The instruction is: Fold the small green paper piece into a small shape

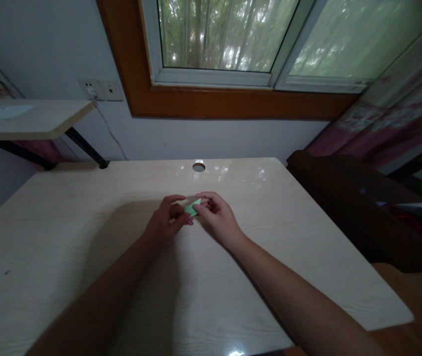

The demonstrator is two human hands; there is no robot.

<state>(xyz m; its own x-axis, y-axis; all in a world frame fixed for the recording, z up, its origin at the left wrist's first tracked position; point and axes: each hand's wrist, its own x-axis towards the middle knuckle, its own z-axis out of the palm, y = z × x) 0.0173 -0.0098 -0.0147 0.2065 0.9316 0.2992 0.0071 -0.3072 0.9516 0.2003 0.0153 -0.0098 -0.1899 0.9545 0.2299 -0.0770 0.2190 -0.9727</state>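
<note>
A small light-green folded piece of paper (192, 207) is held between my two hands above the middle of the desk. My left hand (166, 219) pinches its left edge, thumb in front and fingers curled behind. On the other side my right hand (218, 215) grips the right part, its thumb pressed on the near face. Fingers cover much of the paper, so its full shape is hidden. Both forearms reach in from the bottom of the view.
The pale wood-grain desk (307, 277) has a round cable hole (199, 167) near its back edge. A raised shelf (58, 123) on black legs stands at the left. Behind are a wall socket (101, 90) and a window (218, 39); dark furniture (351, 207) is at the right.
</note>
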